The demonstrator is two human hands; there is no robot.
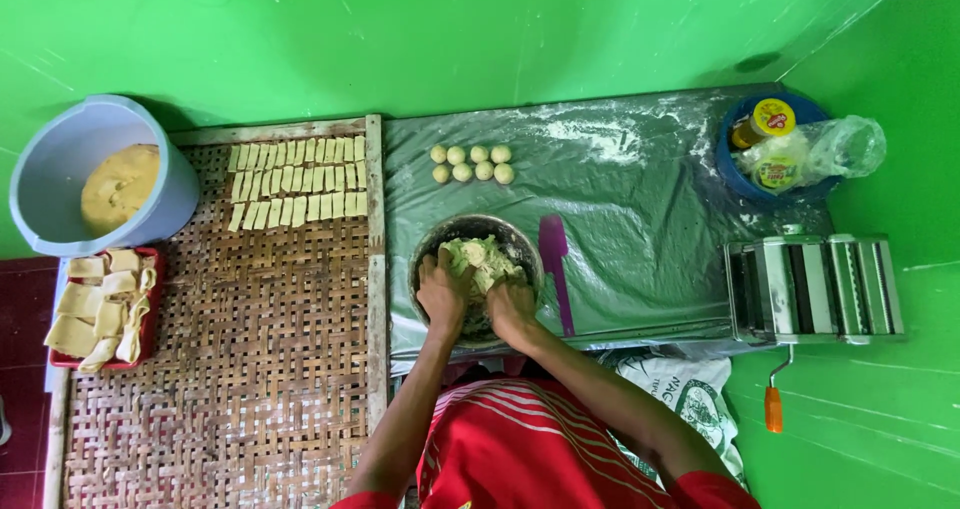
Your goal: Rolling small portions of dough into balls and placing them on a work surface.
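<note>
Both my hands are down in the metal bowl (428,254), which sits on the near edge of the plastic sheet (640,219). My left hand (441,291) and right hand (511,309) press into the pale dough (480,259), fingers curled onto it. Just right of the bowl lies a purple scraper (555,259). Beyond the bowl sit eight dough balls (472,164) in two rows. Far left, cut dough strips (295,181) lie in rows on the woven tray (260,369), a grey bucket (60,159) of dough beside it. A pasta roller (815,289) stands at right.
</note>
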